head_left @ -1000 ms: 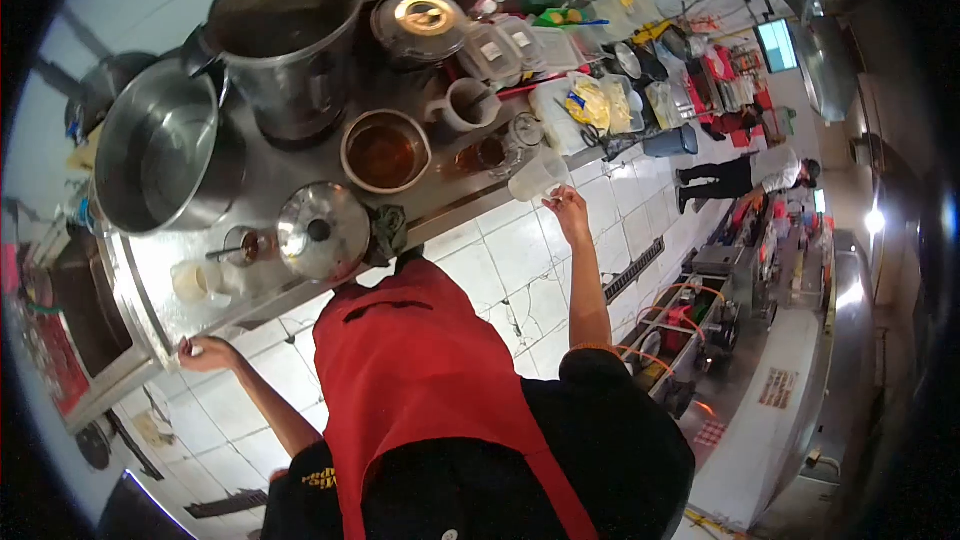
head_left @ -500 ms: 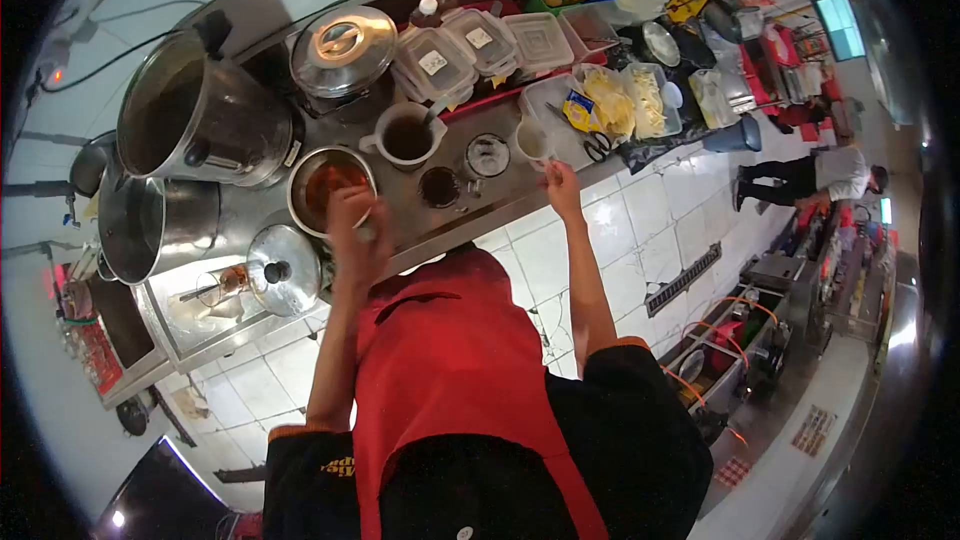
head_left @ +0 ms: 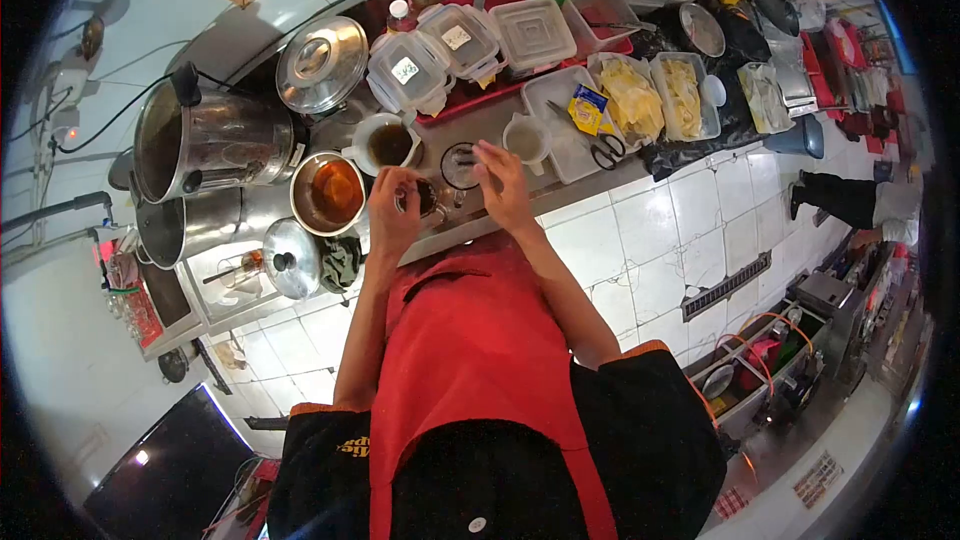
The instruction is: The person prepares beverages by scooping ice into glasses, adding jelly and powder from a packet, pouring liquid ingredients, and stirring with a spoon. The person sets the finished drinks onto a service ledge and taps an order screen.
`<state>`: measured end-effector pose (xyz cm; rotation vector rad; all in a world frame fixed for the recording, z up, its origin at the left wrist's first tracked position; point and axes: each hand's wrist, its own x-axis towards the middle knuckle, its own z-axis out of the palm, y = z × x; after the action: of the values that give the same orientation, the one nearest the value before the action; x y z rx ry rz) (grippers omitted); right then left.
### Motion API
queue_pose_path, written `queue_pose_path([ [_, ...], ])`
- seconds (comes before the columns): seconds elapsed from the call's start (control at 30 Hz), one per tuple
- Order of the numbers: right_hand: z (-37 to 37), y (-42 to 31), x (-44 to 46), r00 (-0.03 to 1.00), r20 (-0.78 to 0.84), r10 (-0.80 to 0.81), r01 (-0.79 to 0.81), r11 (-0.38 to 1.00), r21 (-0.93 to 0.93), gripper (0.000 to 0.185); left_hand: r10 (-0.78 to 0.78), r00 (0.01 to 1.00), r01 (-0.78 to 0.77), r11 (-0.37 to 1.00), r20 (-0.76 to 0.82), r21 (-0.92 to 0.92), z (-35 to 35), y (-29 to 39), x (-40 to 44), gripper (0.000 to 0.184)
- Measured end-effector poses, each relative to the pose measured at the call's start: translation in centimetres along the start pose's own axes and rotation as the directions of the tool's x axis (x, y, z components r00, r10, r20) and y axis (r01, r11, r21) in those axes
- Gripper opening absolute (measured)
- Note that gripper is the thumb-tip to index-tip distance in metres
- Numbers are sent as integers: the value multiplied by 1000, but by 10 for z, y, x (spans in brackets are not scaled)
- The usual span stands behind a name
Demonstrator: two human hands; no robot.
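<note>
My left hand (head_left: 395,212) curls its fingers around the rim of a glass cup of dark liquid (head_left: 427,198). Beside it my right hand (head_left: 503,185) has its fingers apart, the tips at the right edge of a clear glass cup (head_left: 459,166); firm contact cannot be made out. Just behind the cups stand a white jug of brown liquid (head_left: 390,144) and a small translucent jug (head_left: 526,140) with pale contents. Left of my left hand is a metal bowl (head_left: 297,202) with orange-red liquid and a rounded orange shape in it.
Large steel pots (head_left: 235,145) and a loose lid (head_left: 291,260) occupy the left side. Lidded plastic boxes (head_left: 410,70) line the back. Scissors (head_left: 607,151) lie by open food tubs (head_left: 628,100) on the right. Another person (head_left: 850,202) stands far right.
My left hand has moved right from the metal bowl to the dark-liquid cup. My right hand has left the small jug and moved left to the clear glass cup.
</note>
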<state>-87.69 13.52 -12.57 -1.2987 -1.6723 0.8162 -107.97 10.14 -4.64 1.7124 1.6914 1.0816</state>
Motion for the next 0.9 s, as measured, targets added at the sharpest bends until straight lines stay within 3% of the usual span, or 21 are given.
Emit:
queue_pose_path([
  [0.03,-5,-4,1,997,12,-76,76,997,-4,28,1,1000,-1,1000,-26,16,-2,-1,-2,18],
  [0.17,-14,-3,6,993,23,-118,120,986,-113,22,-2,994,5,999,-107,31,-6,-14,-12,18],
  [0.27,-28,-4,24,989,-21,-149,149,989,-25,20,4,990,5,998,-142,62,-12,-24,-22,19],
  [0.33,-39,-1,38,989,0,-145,145,986,-79,16,-73,984,80,996,-161,36,-20,-23,-32,18],
  [0.37,-50,4,55,980,-107,-165,162,986,-37,18,-128,978,137,990,-162,42,-26,-20,-38,15],
  [0.43,-87,25,104,948,-236,-213,182,972,-145,14,-270,951,276,961,-149,24,-38,-18,-54,11],
  [0.5,-132,54,162,914,-364,-177,97,969,-228,11,-372,922,378,925,-109,36,-49,-29,-76,8],
  [0.53,-154,73,193,928,-348,-129,6,943,-333,11,-390,916,397,915,-89,74,-50,-37,-86,9],
  [0.57,-172,95,220,937,-341,-79,-82,897,-435,11,-432,897,427,901,-89,-71,-47,-39,-92,9],
  [0.6,-185,119,244,931,-352,-95,-76,894,-442,11,-429,902,424,902,-52,-75,-46,-47,-99,11],
  [0.67,-203,162,280,958,-247,-147,-150,477,-866,13,-442,895,436,895,58,96,-51,-26,-96,13],
  [0.7,-209,166,290,951,-263,-160,-160,472,-867,13,-415,906,406,907,79,110,-50,-29,-100,13],
  [0.77,-221,175,306,981,-132,-141,-99,219,-971,16,-403,909,398,915,106,72,-43,-37,-105,12],
  [0.9,-231,199,318,997,-72,0,-68,326,-943,16,-428,884,426,903,190,53,-36,-32,-101,12],
])
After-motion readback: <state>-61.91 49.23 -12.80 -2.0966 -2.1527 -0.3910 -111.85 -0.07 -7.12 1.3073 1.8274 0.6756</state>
